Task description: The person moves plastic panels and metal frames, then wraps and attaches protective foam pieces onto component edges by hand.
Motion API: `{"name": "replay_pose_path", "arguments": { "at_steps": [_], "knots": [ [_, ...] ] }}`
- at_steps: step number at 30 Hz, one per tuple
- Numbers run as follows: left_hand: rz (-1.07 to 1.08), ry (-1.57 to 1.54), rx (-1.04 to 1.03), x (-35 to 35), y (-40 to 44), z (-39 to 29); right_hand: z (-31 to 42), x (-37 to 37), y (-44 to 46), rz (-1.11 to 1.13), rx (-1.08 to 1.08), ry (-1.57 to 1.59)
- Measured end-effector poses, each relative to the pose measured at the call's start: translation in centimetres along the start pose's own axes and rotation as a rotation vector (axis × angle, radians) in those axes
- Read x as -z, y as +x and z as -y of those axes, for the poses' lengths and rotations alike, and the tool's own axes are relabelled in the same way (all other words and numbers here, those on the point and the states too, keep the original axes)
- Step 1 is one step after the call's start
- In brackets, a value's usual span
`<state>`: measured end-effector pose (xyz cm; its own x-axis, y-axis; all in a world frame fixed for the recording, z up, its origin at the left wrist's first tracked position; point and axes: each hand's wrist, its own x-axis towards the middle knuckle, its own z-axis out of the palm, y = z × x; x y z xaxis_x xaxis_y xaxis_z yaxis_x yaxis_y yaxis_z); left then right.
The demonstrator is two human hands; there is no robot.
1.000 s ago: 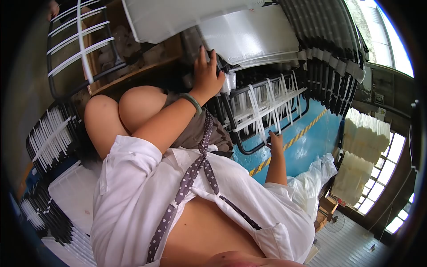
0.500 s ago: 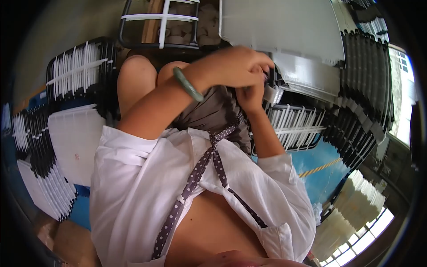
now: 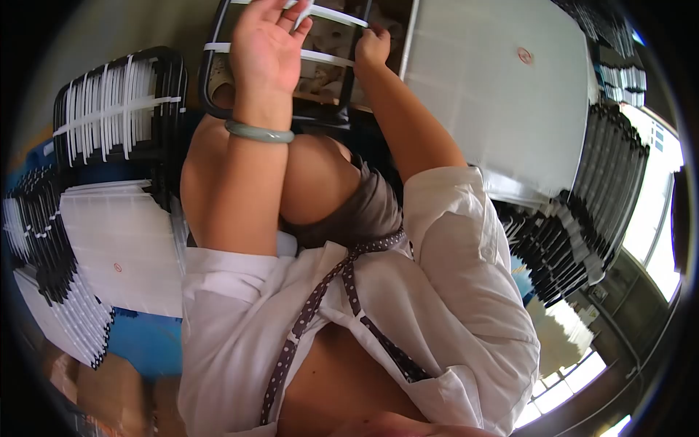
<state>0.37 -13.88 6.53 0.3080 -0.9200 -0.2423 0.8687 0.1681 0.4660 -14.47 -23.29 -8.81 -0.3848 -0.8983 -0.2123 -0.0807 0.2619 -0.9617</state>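
A black tubular frame (image 3: 313, 115) with white bands across it stands in front of my knees at the top. My left hand (image 3: 266, 54), a green bangle on its wrist, is raised over the frame with the palm turned up. Its fingers are curled on a white strip (image 3: 304, 12), partly hidden by the fingertips. My right hand (image 3: 372, 49) has its fingers round the right side bar of the frame, near the end of a white band (image 3: 328, 58).
Beneath the frame are pale rolled pieces (image 3: 320, 81). To its right lies a large grey-white panel (image 3: 495, 95). Bundled frames with white strips (image 3: 116, 109) and white panels (image 3: 120, 247) stand on the left. Stacked black frames (image 3: 611, 167) line the right.
Both hands have moved from the right, where they were together, up to the frame. They are now apart. The frame sits closer in view.
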Motion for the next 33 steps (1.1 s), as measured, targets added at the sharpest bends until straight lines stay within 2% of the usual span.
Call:
{"name": "replay_pose_path", "arguments": {
  "at_steps": [1, 2, 3, 4, 6, 11, 14, 17, 19, 21, 23, 25, 28, 30, 32, 33],
  "knots": [
    [-0.155, -0.165, 0.021, 0.0, 0.4, -0.3, -0.2, -0.9, 0.4, -0.017, -0.062, 0.081],
    [-0.31, -0.321, 0.017, -0.1, 0.8, -0.7, 0.1, -0.6, 1.2, 0.013, -0.443, 0.031],
    [-0.315, -0.282, 0.031, 0.6, 1.5, -1.0, -5.4, -1.2, 4.9, -0.104, -0.552, 0.295],
    [-0.335, -0.3, 0.025, -0.4, 1.2, -1.2, -5.7, -1.7, 5.5, -0.088, -0.597, 0.317],
    [-0.264, -0.37, 0.044, -1.5, 0.7, -0.6, -6.1, -1.5, 5.3, -0.014, -0.571, 0.294],
    [-0.331, -0.435, 0.27, -0.5, -0.3, 2.5, -7.8, -0.9, 5.6, 0.078, -0.595, 0.322],
    [-0.328, -0.363, 0.382, -0.8, -0.3, 0.8, -7.2, -1.8, 5.4, 0.09, -0.657, 0.335],
    [-0.172, -0.42, 0.243, -1.3, -0.1, -0.8, -7.2, -2.1, 5.5, 0.081, -0.68, 0.334],
    [-0.216, -0.383, 0.151, -1.3, -0.3, -0.4, -7.9, -1.7, 5.6, 0.09, -0.683, 0.346],
    [-0.21, -0.455, 0.202, -0.8, -0.2, 0.3, -7.8, -2.3, 5.4, 0.103, -0.669, 0.37],
    [-0.22, -0.413, 0.311, -1.1, -0.2, 0.2, -7.7, -2.7, 5.1, 0.11, -0.659, 0.397],
    [-0.164, -0.347, 0.319, -1.0, -0.5, 0.2, -7.0, -3.4, 5.2, 0.124, -0.636, 0.42],
    [-0.067, -0.251, 0.198, 0.0, -0.2, -0.1, -5.1, -4.2, 4.8, 0.169, -0.57, 0.465],
    [-0.032, -0.188, 0.091, 0.5, -0.5, -0.5, -4.1, -4.2, 4.4, 0.161, -0.453, 0.51],
    [0.004, -0.049, -0.007, -0.7, -2.2, -1.7, -1.7, -3.2, 2.8, -0.002, -0.219, 0.593],
    [0.022, 0.021, -0.045, -1.0, -2.9, -1.9, 5.5, -1.7, -1.7, -0.034, -0.409, 0.443]
  ]
}}
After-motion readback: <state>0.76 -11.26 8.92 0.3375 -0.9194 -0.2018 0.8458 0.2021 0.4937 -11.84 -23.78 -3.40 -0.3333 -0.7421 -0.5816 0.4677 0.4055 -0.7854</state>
